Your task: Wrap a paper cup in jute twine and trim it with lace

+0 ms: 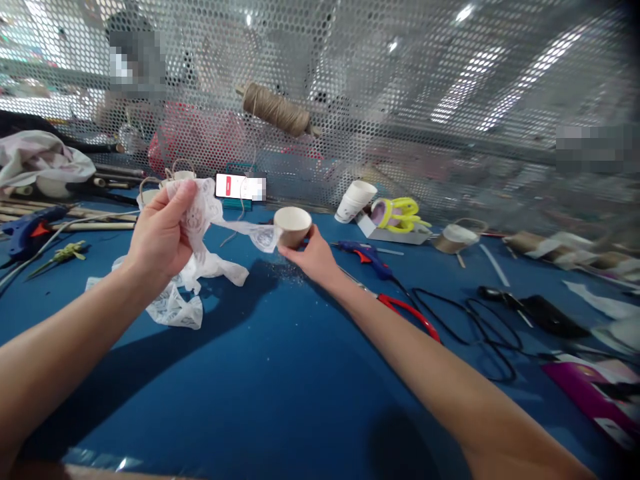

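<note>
Left grip (161,235): closed on a bunched white lace strip (210,263), which trails loose below it to the tabletop (280,373).

Right grip (313,257): clamped on a small paper cup (293,225), held just right of the left grip.

Progress, as judged: early. One lace end meets the cup's side, and the rest of the visible wall is bare.

Glue gun (367,255) lies just right of the right grip.

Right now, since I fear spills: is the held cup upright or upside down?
Upright: the cup in the right hand has its open rim uppermost.
</note>
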`<move>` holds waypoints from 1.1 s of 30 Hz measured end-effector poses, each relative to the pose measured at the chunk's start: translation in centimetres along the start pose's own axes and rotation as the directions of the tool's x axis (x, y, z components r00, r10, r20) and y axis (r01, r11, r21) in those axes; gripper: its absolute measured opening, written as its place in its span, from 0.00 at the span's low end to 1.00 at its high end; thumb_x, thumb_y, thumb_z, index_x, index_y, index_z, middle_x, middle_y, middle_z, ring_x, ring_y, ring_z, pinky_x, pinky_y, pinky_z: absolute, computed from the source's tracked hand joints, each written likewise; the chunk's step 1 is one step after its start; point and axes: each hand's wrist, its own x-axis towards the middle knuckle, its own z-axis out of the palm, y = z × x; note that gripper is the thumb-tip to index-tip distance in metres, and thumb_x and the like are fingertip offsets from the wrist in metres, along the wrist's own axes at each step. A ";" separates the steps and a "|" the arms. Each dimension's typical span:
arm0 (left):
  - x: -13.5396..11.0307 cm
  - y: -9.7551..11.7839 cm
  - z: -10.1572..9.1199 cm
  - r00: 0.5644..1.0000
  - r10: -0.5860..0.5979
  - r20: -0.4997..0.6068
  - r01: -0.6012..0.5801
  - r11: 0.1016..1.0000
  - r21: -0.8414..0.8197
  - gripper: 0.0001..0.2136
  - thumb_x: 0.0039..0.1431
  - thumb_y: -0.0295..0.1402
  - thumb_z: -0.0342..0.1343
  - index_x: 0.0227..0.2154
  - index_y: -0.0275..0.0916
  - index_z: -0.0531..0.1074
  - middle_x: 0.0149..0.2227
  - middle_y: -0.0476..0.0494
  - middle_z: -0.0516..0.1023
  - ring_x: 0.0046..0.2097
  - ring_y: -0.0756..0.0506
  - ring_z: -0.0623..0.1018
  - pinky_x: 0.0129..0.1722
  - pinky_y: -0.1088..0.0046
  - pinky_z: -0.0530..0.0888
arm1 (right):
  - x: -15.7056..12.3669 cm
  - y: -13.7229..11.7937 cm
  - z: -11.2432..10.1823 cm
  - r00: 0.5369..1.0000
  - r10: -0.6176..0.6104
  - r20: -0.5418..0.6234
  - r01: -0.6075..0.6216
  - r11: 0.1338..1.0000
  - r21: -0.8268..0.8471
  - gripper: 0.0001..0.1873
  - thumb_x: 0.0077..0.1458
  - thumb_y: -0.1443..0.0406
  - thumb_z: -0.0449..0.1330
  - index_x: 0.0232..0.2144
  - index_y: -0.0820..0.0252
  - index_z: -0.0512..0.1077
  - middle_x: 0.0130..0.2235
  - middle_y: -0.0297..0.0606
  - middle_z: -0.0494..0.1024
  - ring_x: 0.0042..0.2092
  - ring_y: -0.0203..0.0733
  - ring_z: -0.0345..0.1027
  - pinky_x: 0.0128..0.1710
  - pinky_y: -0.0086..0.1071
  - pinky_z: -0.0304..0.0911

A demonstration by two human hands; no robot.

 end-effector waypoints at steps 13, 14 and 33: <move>-5.5 -3.8 -0.7 0.861 -0.328 0.389 0.208 0.924 0.320 0.10 0.43 0.39 0.64 0.23 0.36 0.74 0.19 0.53 0.70 0.21 0.56 0.67 0.20 0.83 0.63 | -0.8 -2.3 -1.9 0.944 0.327 0.041 -0.328 0.945 0.015 0.36 0.39 0.64 0.66 0.50 0.71 0.61 0.52 0.61 0.67 0.53 0.60 0.61 0.50 0.51 0.58; -5.8 -3.9 -0.7 0.849 -0.337 0.407 0.194 0.915 0.354 0.10 0.45 0.39 0.63 0.23 0.36 0.74 0.18 0.53 0.69 0.20 0.56 0.65 0.19 0.83 0.61 | -1.7 -3.1 -2.8 0.950 0.308 0.040 -0.310 0.950 0.046 0.32 0.44 0.62 0.62 0.51 0.69 0.61 0.54 0.58 0.66 0.52 0.55 0.63 0.48 0.48 0.61; -7.6 -4.7 -1.0 0.608 -0.440 0.661 -0.182 0.733 0.655 0.10 0.56 0.37 0.51 0.28 0.35 0.69 0.22 0.52 0.65 0.24 0.53 0.64 0.22 0.79 0.63 | -10.5 -8.7 -5.4 0.958 0.134 0.255 -0.257 0.796 0.548 0.09 0.51 0.62 0.59 0.34 0.61 0.74 0.30 0.35 0.77 0.30 0.36 0.70 0.31 0.29 0.67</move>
